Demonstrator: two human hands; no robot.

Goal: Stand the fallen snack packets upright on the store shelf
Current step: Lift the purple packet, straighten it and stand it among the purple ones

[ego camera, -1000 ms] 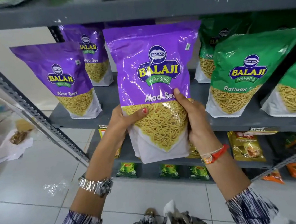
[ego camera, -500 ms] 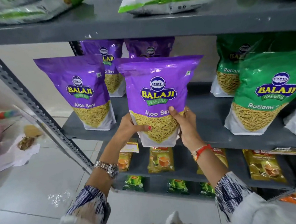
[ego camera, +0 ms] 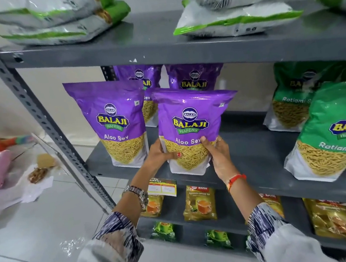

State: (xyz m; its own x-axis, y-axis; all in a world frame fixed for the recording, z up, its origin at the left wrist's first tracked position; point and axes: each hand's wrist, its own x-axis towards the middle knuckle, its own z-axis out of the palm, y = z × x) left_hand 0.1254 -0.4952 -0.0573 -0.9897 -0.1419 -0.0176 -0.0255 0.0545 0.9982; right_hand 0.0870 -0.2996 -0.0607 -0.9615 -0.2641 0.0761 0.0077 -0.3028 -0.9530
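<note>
A purple Aloo Sev packet (ego camera: 190, 118) stands upright at the front of the grey middle shelf (ego camera: 254, 154), its base on or just above the shelf. My left hand (ego camera: 159, 153) grips its lower left side and my right hand (ego camera: 219, 156) grips its lower right side. Another purple packet (ego camera: 112, 119) stands upright just to its left, and two more purple packets (ego camera: 194, 78) stand behind. On the top shelf, green and white packets (ego camera: 235, 17) lie flat in stacks, with another flat stack (ego camera: 58, 21) at the left.
Green Ratlami packets (ego camera: 337, 132) stand at the right of the middle shelf. Tea packets (ego camera: 199, 204) fill the lower shelves. A slanted metal upright (ego camera: 40, 118) frames the rack's left side. Bags and papers (ego camera: 0, 166) lie on the tiled floor at left.
Both hands have carried the purple packet forward and down onto the middle shelf, beside the left purple packet. The view has tilted up, showing the top shelf's fallen packets.
</note>
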